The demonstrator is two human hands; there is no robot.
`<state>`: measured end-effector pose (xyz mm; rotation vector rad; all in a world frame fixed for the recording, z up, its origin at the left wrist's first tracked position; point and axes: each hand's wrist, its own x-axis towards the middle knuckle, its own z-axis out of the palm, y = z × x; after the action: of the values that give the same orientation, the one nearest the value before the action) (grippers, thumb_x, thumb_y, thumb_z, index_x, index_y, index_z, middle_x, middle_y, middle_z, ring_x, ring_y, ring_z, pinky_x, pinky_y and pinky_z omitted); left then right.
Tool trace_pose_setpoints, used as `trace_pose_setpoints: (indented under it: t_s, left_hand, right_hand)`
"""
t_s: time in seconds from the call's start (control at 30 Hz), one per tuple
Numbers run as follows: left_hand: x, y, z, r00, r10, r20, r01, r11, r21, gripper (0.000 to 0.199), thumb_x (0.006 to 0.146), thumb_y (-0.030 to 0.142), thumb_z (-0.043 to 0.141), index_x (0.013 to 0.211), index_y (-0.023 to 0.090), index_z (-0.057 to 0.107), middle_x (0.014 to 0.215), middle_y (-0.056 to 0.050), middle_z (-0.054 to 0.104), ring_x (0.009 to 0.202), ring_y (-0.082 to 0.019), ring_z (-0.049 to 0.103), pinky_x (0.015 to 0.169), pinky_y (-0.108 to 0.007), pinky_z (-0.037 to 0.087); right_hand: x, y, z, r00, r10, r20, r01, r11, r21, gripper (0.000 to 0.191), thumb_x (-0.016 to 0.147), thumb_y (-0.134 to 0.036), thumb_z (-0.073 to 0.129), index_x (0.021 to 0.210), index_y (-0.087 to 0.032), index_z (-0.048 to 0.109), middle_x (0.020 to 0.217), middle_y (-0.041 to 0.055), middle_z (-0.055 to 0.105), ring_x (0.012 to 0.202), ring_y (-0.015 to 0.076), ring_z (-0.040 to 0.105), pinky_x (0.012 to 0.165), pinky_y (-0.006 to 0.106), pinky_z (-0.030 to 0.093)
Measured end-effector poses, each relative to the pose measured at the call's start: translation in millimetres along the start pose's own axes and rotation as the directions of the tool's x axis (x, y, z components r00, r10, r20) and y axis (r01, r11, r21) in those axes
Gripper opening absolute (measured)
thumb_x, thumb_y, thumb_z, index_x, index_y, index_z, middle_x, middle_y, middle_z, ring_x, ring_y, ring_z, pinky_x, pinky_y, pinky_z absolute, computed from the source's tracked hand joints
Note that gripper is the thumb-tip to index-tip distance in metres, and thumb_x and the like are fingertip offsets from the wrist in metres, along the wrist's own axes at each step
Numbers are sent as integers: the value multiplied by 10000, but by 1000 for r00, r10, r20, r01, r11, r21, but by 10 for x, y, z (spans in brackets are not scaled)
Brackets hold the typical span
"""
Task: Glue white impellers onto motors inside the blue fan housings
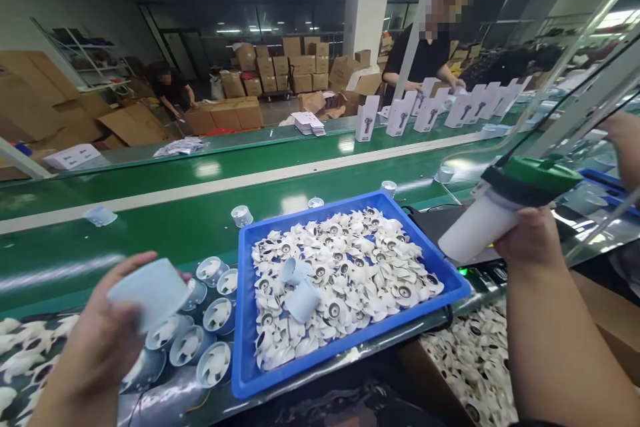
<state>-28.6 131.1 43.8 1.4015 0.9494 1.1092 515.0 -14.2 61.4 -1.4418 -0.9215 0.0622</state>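
Note:
My left hand [100, 327] grips a light blue cup-shaped plastic housing [149, 292], slightly blurred, above a group of similar blue housings [218, 315] with white fan blades inside. My right hand [533, 237] is wrapped round a white cylinder [477, 223] with a black collar and green top, held tilted to the right of the tray. Between my hands lies a blue tray [350, 345] full of white fan impellers [345, 267]. Two blue housings [303, 300] rest on top of the impellers.
Behind the tray runs a green conveyor belt [165, 233] carrying a few blue housings [242, 215]. Open white boxes [400, 117] line its far side, where a co-worker [415, 57] stands. More impellers lie at lower left [25, 353] and in a carton [475, 360] below right.

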Motion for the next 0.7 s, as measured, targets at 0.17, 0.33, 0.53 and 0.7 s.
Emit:
trace_pose_setpoints:
  t_s: [0.17,0.33,0.53,0.7]
  left_hand:
    - [-723,14,825,969,-242,57,249,938,-242,591,580,661,790,1087,365,719,1074,-10,765,1069,-365,674,839,-430,595]
    - [-730,49,1502,873,4,488,-40,997,63,736,646,579,831,1284,329,563,1038,-44,721,946,-278,683,851,-391,529]
    - [-641,233,1947,744,168,647,-483,805,346,333,717,347,817,980,213,662,915,-22,693,803,-210,640,704,-302,483]
    - [-694,286,1976,735,272,621,-536,795,286,331,700,360,835,922,206,643,822,10,654,692,-166,596,619,-269,448]
  right_hand:
    - [-84,-541,29,885,405,232,-460,838,293,917,926,-517,-233,1008,-229,634,765,61,642,556,131,607,643,399,467]
    - [-473,-1240,502,787,169,593,-555,614,561,652,771,-834,437,1032,-267,625,829,-41,590,653,59,577,687,237,503]
    - [-862,-1607,854,786,29,617,-496,626,602,548,600,-647,822,961,-291,615,898,-5,624,856,198,667,754,284,600]
    - [-880,-1673,741,789,23,614,-453,696,556,553,673,-722,738,995,-294,598,911,-8,617,869,198,669,773,277,587]
